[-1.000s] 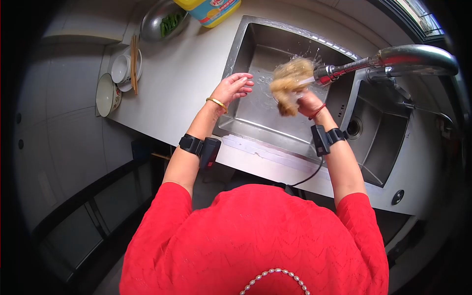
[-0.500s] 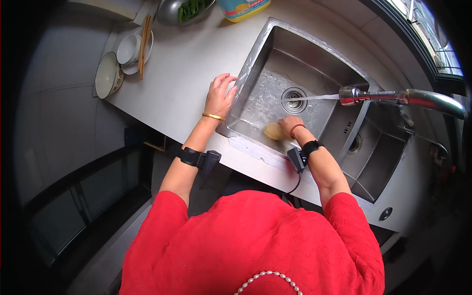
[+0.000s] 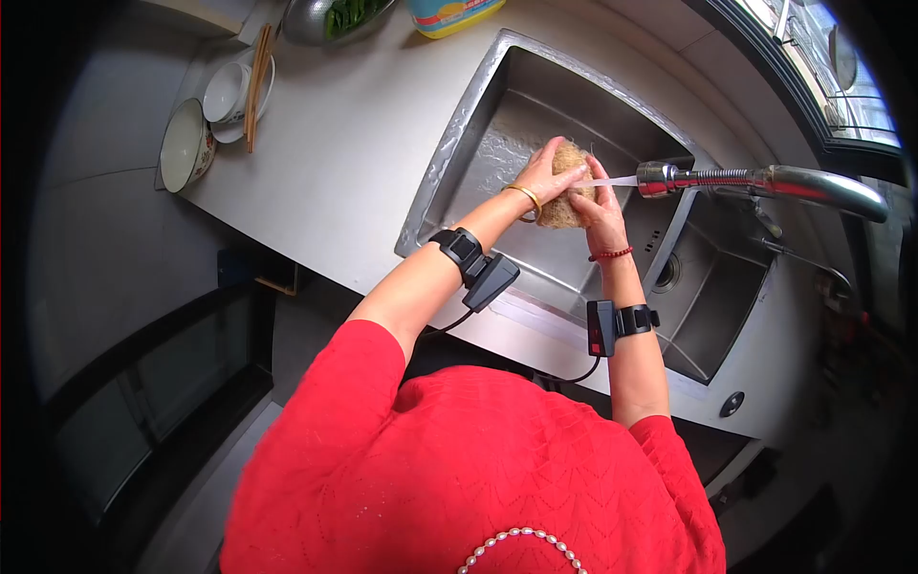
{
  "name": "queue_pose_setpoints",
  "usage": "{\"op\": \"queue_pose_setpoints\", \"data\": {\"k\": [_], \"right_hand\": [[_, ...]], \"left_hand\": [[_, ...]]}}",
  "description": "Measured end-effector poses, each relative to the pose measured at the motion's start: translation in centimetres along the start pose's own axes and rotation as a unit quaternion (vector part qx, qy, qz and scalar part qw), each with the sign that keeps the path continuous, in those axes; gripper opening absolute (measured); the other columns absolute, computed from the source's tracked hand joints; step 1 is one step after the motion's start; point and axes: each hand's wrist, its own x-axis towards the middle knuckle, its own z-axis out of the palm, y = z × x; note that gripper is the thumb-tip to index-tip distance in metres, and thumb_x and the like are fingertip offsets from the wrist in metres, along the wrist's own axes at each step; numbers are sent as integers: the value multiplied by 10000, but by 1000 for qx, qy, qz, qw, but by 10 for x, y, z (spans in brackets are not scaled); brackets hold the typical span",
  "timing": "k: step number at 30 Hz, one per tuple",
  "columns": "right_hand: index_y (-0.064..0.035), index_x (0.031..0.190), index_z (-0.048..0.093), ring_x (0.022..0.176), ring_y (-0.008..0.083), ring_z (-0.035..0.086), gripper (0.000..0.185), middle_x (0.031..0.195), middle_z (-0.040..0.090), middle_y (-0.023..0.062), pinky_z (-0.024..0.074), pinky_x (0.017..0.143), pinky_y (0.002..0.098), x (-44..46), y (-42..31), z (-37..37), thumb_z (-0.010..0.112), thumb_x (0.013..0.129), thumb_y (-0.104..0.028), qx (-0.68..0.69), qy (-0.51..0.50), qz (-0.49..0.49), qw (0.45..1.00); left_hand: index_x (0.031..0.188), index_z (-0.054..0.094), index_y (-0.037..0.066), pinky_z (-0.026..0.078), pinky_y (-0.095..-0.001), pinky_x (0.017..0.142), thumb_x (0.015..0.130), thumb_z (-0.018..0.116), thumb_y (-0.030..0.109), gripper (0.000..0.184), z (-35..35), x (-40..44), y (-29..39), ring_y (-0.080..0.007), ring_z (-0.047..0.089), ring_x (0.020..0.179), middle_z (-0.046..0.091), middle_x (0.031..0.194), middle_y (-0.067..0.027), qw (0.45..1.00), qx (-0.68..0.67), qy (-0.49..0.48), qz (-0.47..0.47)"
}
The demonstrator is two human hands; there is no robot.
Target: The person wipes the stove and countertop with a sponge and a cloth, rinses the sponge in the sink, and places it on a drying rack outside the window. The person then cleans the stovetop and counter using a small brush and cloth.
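A tan fibrous scrubber is held between both hands above the large steel sink basin. My left hand, with a gold bangle at its wrist, grips it from the left and top. On the right side, my right hand has its fingers around the scrubber. Water runs from the faucet head onto the scrubber and my fingers. The sink's drain is hidden behind the hands.
A smaller basin adjoins on the right. At the counter's left are a patterned bowl, white bowls and chopsticks. A metal bowl of green vegetables and a yellow-blue container stand at the back.
My left hand has moved from the sink's left rim onto the scrubber. My right hand has raised the scrubber from the front of the basin into the water stream.
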Motion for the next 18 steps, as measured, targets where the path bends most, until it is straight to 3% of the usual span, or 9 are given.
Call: {"op": "queue_pose_setpoints", "data": {"k": [1,4,6,8,10,12,14,17,18], "right_hand": [[-55,1350,230,1161,196,398,708,1279,388,90,328,963,311,-7,-1,-7,537,715,5,0,-2,-7,1000],[-54,1359,201,1204,185,341,708,1308,352,92,268,987,289,-24,5,-23,540,740,-5,78,24,21,996],[-78,1377,122,1190,191,357,693,1299,363,94,285,967,359,-33,1,-24,521,812,-105,118,76,36,989],[-147,1383,78,1190,227,362,660,1321,330,94,307,939,464,-34,-2,-17,482,873,-255,76,165,64,981],[-171,1380,88,1195,242,361,634,1332,313,89,327,927,478,-30,12,-22,462,884,-302,159,130,84,975],[-197,1375,89,1201,257,360,608,1338,306,79,361,914,494,-28,15,-14,429,897,-356,246,16,67,967],[-200,1367,113,1187,257,378,580,1330,313,74,375,907,497,-28,1,-1,422,900,-350,215,-3,79,973],[-198,1341,178,1150,243,423,537,1292,352,66,416,892,447,-17,-2,1,458,889,-272,220,-28,86,971],[-195,1336,189,1146,238,428,535,1285,358,66,422,888,434,-8,9,-6,470,884,-247,229,-29,81,970]], "left_hand": [[1343,239,84,342,-350,955,715,652,423,824,14,4,9,-298,391,1183,392,1274,-194,997,45,-32,-48],[1229,399,78,411,-376,849,763,597,391,596,46,15,3,-312,490,1063,497,1158,-184,997,-40,-50,-30],[1105,519,58,439,-381,780,802,544,372,437,52,25,-3,-318,557,951,575,1042,-182,991,-133,-23,-8],[950,569,34,445,-380,722,830,492,347,344,48,33,1,-330,573,831,603,918,-180,999,23,44,4],[816,603,9,449,-359,686,854,432,340,375,42,27,11,-347,564,736,609,811,-193,970,214,86,77],[824,600,6,449,-365,682,856,434,341,375,44,11,29,-332,575,736,609,807,-188,989,98,109,15],[844,608,19,444,-365,703,856,445,342,362,48,12,25,-290,594,755,616,789,-160,991,13,120,-63],[936,597,34,430,-358,776,842,474,328,332,35,21,9,-256,581,861,610,907,-148,998,-35,55,18],[1162,497,69,370,-340,909,821,507,298,410,26,16,13,-274,491,1064,510,1159,-166,999,16,4,32]]}}
